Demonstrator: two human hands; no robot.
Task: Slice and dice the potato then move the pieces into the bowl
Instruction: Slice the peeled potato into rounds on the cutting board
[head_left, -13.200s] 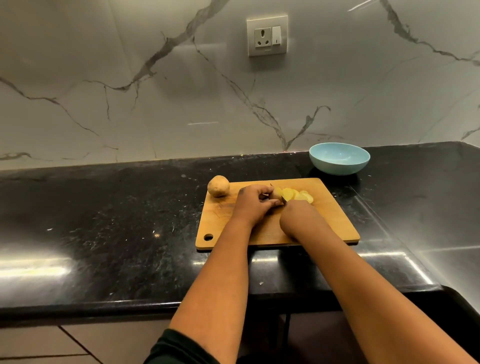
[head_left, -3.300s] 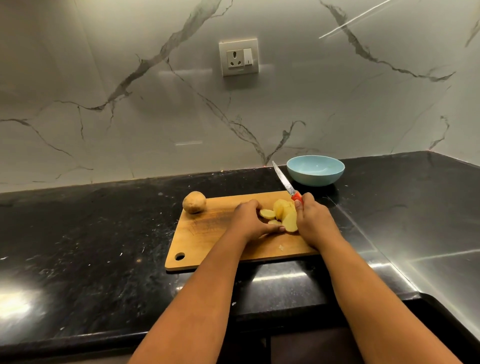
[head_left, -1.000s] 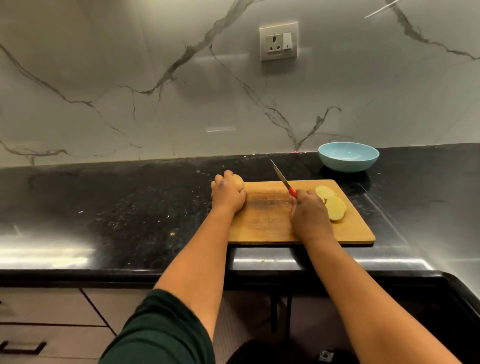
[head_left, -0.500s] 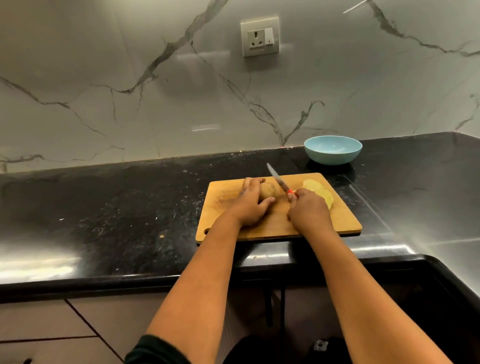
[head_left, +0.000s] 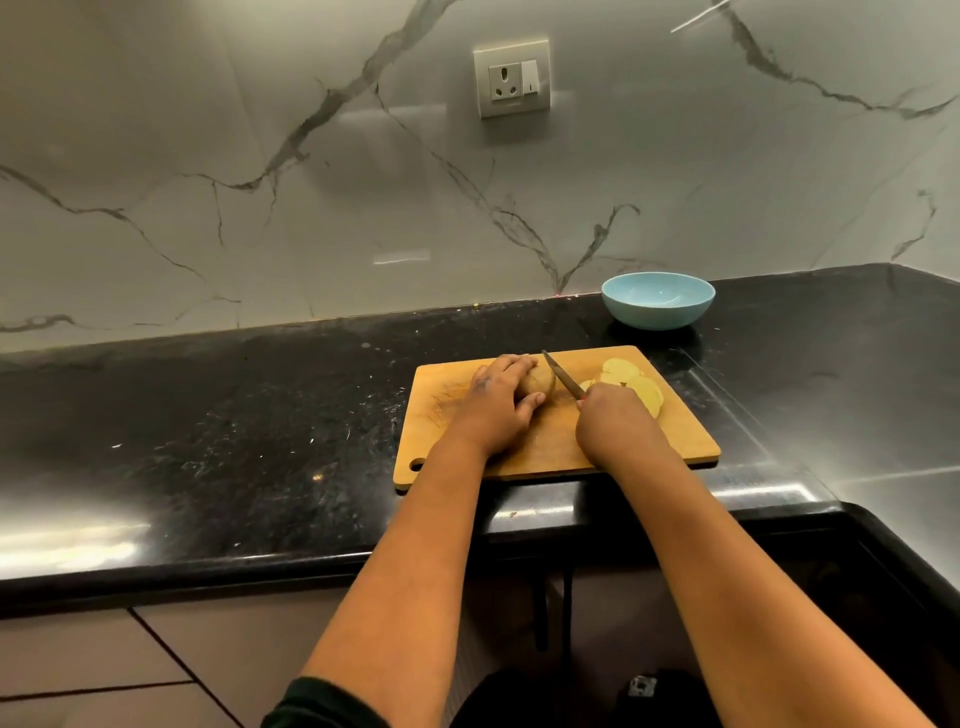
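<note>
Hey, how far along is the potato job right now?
Done: pale yellow potato slices lie on the wooden cutting board. In hand: left hand grips a whole brown potato, right hand holds the red-handled knife. Left: slicing, dicing, filling the empty light-blue bowl.

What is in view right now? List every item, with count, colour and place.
whole potato: one, brown, mid cutting board, under the left hand
potato slices: several, pale yellow, right side of board
knife: one, dark blade, beside the potato
cutting board: one, wooden, on countertop
bowl: one, light blue, behind the board
countertop: one, black
wall socket: one, grey-white, marble wall
left hand: grips the potato
right hand: grips the knife
</note>
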